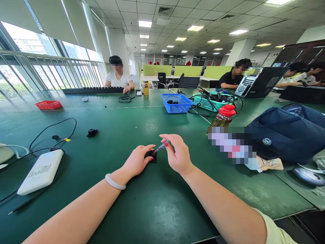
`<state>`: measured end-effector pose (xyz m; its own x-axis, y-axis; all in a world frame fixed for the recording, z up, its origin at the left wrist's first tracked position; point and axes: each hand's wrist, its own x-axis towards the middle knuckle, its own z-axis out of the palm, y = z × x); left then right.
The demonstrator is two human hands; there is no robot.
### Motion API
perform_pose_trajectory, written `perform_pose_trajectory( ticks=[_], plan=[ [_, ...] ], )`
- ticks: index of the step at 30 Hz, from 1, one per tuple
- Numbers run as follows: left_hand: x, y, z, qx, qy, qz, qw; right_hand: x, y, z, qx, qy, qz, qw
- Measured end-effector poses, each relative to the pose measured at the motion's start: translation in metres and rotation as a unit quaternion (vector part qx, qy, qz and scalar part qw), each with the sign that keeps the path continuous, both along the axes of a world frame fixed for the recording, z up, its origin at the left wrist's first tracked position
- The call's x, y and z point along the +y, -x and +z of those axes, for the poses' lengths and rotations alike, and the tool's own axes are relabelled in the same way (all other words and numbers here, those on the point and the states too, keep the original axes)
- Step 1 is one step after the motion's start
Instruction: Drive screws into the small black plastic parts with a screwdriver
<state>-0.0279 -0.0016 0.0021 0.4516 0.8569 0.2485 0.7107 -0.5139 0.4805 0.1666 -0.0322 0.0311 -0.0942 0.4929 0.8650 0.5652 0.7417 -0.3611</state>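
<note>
My left hand point(137, 160), with a pale bangle at the wrist, pinches a small black part point(153, 159) against the green table between thumb and fingers. My right hand point(179, 155) is closed around a small screwdriver point(160, 147) with a translucent handle. The screwdriver slants down to the left, its tip at the top of the black part. Fingers hide much of the part, so its exact kind does not show.
At left lie a white power bank point(42, 171), cables and a black piece point(92, 132). Farther back are a red tray point(48, 105), a blue basket point(177, 103) and a teal basket point(207, 104) of cables. A red-lidded bottle point(224, 117) and navy bag point(286, 132) stand right. Other people sit beyond.
</note>
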Motion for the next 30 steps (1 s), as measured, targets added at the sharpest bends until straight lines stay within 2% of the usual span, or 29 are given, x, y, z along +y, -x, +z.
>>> perform_pose_trajectory(
  ticks=[8,18,30],
  plan=[
    [0.0009,0.0,-0.0006,0.008,0.011,-0.005,1.0,0.0027,0.0006,-0.0005,0.0,-0.001,-0.006,1.0],
    [0.0026,0.0008,-0.0016,0.032,0.008,-0.008,0.999,0.0004,-0.0025,0.0026,0.008,-0.062,-0.027,0.998],
    [0.0086,0.0005,0.0009,0.084,-0.013,-0.029,0.996,0.0041,-0.003,-0.002,-0.034,-0.041,-0.008,0.999]
  ],
)
